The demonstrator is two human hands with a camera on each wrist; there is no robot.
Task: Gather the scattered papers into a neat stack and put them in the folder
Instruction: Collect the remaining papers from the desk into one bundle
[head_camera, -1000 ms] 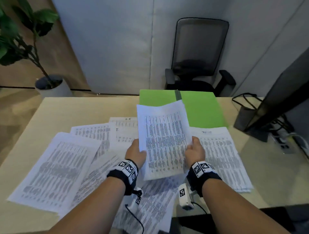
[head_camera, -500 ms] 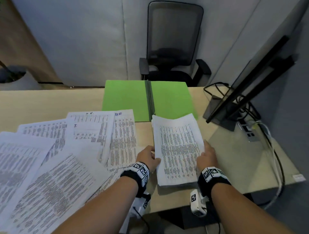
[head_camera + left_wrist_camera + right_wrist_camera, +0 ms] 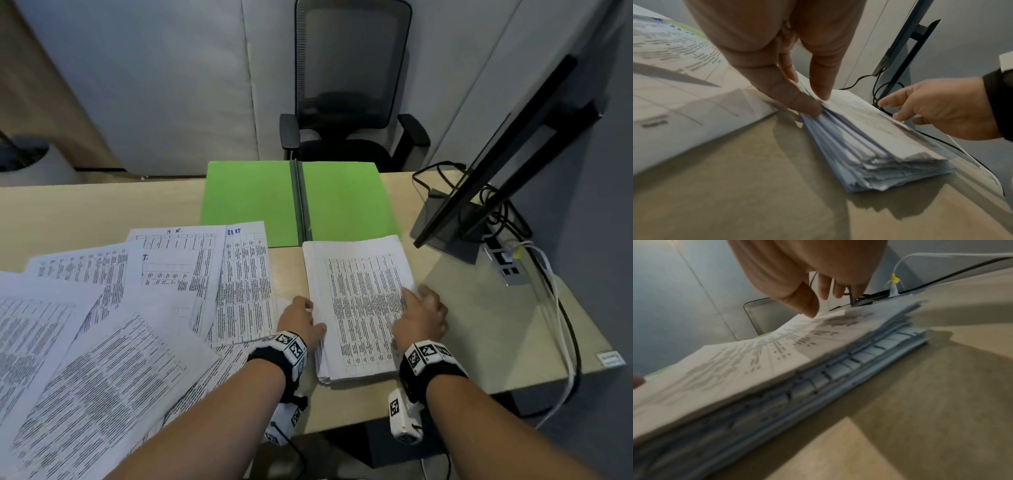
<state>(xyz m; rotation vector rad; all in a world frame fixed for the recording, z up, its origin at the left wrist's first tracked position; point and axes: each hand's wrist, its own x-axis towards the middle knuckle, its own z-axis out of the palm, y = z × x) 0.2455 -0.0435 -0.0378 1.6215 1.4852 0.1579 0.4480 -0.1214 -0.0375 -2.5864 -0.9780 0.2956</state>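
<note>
Both my hands flank the paper stack point(image 3: 359, 305) on the desk point(image 3: 479, 325) below the green folder point(image 3: 294, 202), left hand point(image 3: 299, 317) pinching its edge, right hand point(image 3: 419, 317) seemingly open, thumb on top, to square it.

The stack point(image 3: 359, 308) now lies flat on the desk point(image 3: 479, 325) — no longer lifted.

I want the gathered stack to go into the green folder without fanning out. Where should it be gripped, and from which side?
Probably by its two long edges near the middle, one hand from each side. The stack lies flat, lengthwise toward the folder, with ragged, uneven sheet edges. The left hand already pinches the left edge; the right hand rests at the right edge.
</note>
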